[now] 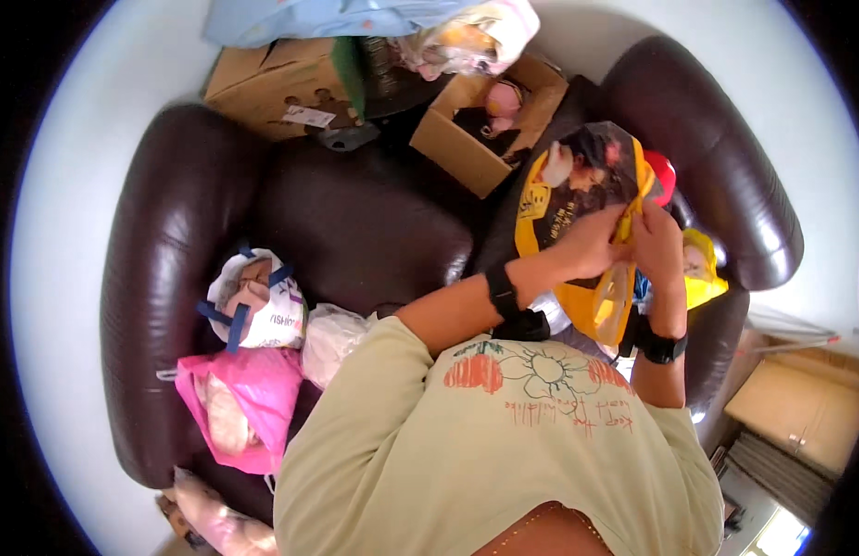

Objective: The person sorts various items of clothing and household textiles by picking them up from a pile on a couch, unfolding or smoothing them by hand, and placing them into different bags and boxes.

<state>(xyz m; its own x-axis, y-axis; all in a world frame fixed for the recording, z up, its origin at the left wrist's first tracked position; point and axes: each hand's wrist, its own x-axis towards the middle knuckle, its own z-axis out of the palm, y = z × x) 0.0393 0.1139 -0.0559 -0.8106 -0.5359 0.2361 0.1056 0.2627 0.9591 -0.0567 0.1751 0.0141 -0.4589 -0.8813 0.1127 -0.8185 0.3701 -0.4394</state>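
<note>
A yellow-edged plastic bag (587, 185) with a dark printed picture hangs in front of me, over the right part of the sofa. My left hand (589, 245) has its fingers closed on the bag's yellow edge. Beside it, almost touching, my right hand (657, 243) pinches the same edge from the right. The fingertips partly cover each other, and what the bag contains is hidden. Each of my wrists wears a black strap. Just behind the bag shows something red (661, 176), and a yellow bag (701, 269) lies right of my right hand.
The dark brown leather sofa (355, 213) fills the middle. At the back stand an open cardboard box (462, 148) with pink and black items and a larger carton (272, 79). On the left sit a white bag with blue handles (279, 315), a pink bag (272, 398) and a whitish bag (335, 343).
</note>
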